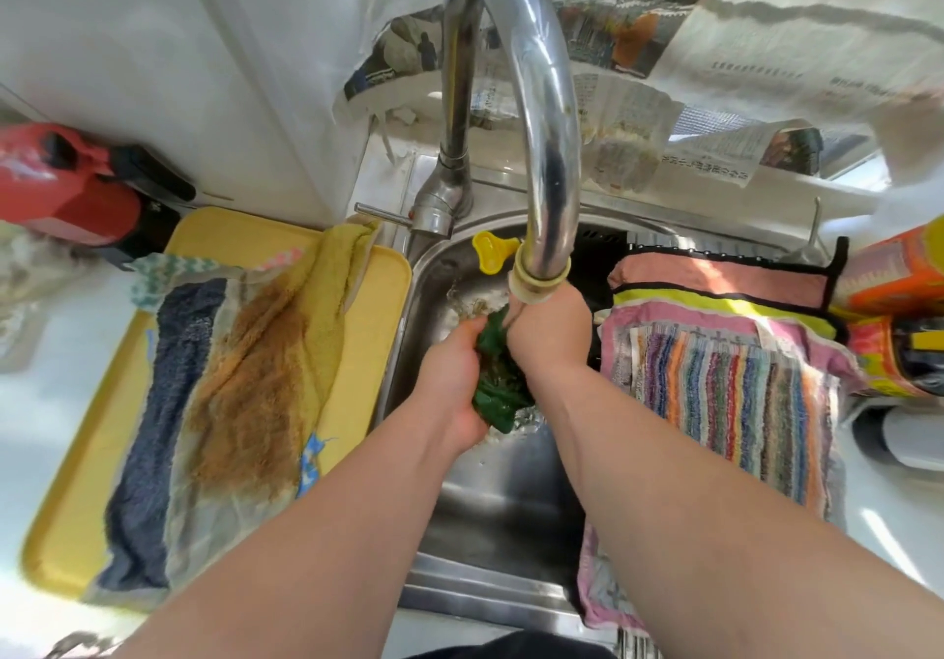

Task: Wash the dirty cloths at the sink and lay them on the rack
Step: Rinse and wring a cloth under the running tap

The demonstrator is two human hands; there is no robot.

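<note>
Green cloth (pixel 498 393) sits bunched over the sink (pixel 490 515); I see left hand (pixel 449 377) and right hand (pixel 549 331) gripping it.

A glossy metal tap (pixel 531 112) curves over a smooth steel sink (pixel 490 495), flanked by a matt yellow plastic tray (pixel 76 479) and rough terry cloths (pixel 245 393).

Wet green cloth (pixel 498 388), bunched, over sink (pixel 490 505)

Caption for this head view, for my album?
Left hand and right hand grip a green cloth under the faucet; stained cloths lie on the yellow tray.
</note>
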